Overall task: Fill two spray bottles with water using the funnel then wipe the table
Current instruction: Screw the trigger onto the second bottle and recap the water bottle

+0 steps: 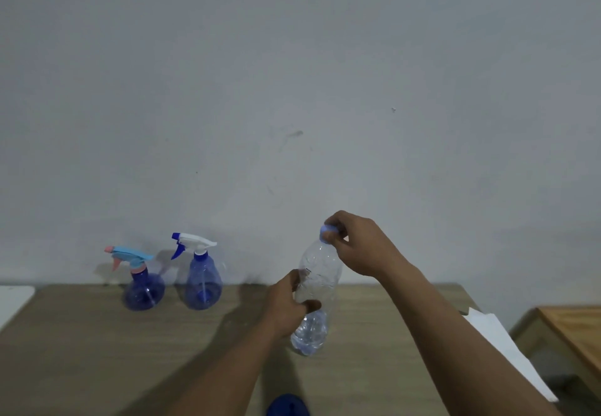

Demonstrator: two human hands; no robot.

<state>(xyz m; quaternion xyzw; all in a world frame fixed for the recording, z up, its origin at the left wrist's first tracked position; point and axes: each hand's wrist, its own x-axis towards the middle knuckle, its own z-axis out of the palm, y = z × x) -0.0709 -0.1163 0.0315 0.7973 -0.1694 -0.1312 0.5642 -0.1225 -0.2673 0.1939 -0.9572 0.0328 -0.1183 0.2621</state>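
Left hand is gripping the upright water bottle mid-body; right hand is pinching its cap on top. Spray bottles are sitting well left on the desk.

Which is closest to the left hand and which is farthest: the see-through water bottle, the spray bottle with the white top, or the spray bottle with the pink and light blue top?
1. Clear crinkled plastic water bottle: gripped by the left hand, mid-table.
2. Blue spray bottle with white and blue trigger: to the left, by the wall.
3. Blue spray bottle with pink and light blue trigger: farthest left.
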